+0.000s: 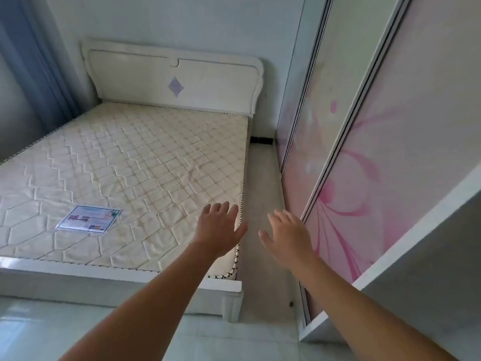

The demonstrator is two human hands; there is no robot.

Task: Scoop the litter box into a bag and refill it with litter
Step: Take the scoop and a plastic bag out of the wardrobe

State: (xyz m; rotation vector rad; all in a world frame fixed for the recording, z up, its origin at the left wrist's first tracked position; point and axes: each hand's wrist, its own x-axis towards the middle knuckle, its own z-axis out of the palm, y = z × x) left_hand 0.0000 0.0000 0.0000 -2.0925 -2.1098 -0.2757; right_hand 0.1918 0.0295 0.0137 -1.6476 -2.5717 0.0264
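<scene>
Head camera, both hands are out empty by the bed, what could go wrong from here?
Nothing needed for the task shows here, so time may be lost searching. The right hand is close to the sliding wardrobe door and could knock it. The aisle between bed frame and wardrobe is narrow; a shin might catch the frame's corner.
</scene>
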